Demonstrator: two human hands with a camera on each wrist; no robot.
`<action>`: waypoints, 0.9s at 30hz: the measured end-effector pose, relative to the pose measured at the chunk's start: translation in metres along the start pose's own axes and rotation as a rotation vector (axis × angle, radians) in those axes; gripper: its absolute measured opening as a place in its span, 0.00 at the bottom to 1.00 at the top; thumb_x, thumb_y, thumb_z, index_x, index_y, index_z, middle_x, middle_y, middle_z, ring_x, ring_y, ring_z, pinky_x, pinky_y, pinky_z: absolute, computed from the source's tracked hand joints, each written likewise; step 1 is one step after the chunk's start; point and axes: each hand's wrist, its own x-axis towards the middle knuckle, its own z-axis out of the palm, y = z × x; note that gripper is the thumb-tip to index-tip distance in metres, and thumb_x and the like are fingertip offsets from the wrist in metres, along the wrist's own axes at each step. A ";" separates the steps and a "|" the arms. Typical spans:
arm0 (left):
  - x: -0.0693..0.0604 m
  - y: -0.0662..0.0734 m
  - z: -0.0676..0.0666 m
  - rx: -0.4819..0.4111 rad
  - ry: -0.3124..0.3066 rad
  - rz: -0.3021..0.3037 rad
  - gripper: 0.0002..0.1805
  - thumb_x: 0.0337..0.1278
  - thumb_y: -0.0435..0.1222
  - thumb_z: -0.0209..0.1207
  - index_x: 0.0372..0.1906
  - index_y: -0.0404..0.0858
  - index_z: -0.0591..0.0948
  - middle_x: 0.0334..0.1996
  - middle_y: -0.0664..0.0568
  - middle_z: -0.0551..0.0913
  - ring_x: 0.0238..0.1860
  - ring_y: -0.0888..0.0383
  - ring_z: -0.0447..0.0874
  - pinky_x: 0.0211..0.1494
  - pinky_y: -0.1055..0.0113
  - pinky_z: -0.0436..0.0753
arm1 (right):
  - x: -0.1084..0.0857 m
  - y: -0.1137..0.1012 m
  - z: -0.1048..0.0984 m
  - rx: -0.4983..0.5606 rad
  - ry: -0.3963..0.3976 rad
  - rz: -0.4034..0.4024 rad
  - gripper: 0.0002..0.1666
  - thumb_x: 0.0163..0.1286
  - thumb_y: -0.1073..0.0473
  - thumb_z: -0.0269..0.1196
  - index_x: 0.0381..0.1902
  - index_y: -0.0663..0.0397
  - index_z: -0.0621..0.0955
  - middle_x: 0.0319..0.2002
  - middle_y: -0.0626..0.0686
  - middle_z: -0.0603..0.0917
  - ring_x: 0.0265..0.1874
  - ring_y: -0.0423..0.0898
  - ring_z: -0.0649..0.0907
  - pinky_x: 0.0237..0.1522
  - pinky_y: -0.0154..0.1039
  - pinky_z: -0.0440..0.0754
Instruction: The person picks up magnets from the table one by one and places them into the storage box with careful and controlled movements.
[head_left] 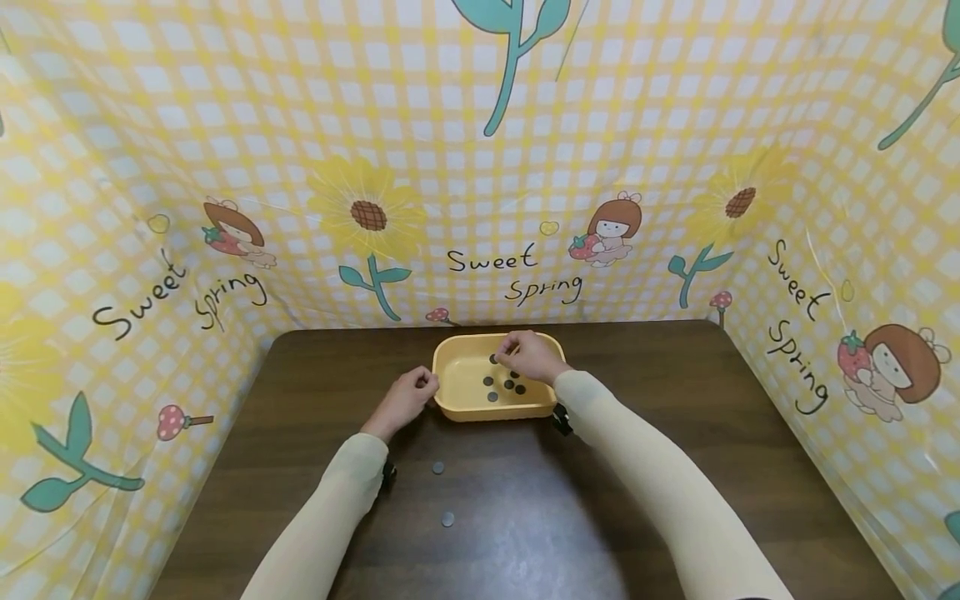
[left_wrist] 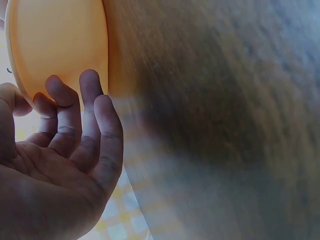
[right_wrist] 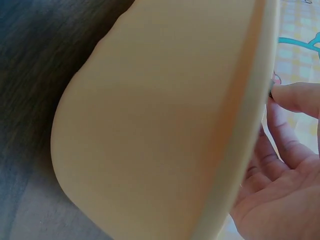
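One dark disc sits in narrow fingertip pinch of your right hand, over yellow tray; loose discs lie inside. Left hand grips tray's left rim. Slackened pinch could drop disc; leftward pull could shift tray. Brown tabletop carries two gray discs nearer you; checked sunflower cloth lines three sides.

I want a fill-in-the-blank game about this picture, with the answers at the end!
1. The yellow tray stands on a table whose colour is ____.
2. The number of small round discs lying outside the tray is ____.
3. The hand over the inside of the tray is the person's ____ one.
4. On the checked cloth, the word written below "Sweet" is "____".

Missing words: brown; two; right; Spring.
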 end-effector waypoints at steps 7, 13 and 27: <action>-0.002 0.000 0.002 -0.005 0.005 -0.016 0.14 0.85 0.42 0.52 0.40 0.38 0.77 0.46 0.44 0.86 0.43 0.48 0.88 0.45 0.62 0.80 | 0.010 0.008 0.006 -0.034 -0.002 0.084 0.05 0.76 0.59 0.67 0.39 0.54 0.86 0.38 0.50 0.87 0.33 0.44 0.81 0.38 0.37 0.79; -0.002 0.000 0.001 -0.002 0.012 -0.015 0.13 0.84 0.41 0.52 0.39 0.37 0.77 0.45 0.44 0.85 0.40 0.53 0.86 0.45 0.63 0.80 | 0.020 0.020 0.012 -0.061 -0.004 0.140 0.06 0.75 0.60 0.68 0.36 0.53 0.86 0.35 0.49 0.86 0.30 0.43 0.81 0.35 0.37 0.78; 0.000 0.001 0.001 -0.004 0.008 -0.012 0.13 0.84 0.42 0.52 0.40 0.37 0.78 0.47 0.44 0.85 0.43 0.49 0.88 0.47 0.62 0.80 | 0.022 0.021 0.019 -0.139 -0.005 0.169 0.25 0.70 0.64 0.65 0.14 0.46 0.69 0.14 0.45 0.68 0.16 0.41 0.68 0.22 0.36 0.64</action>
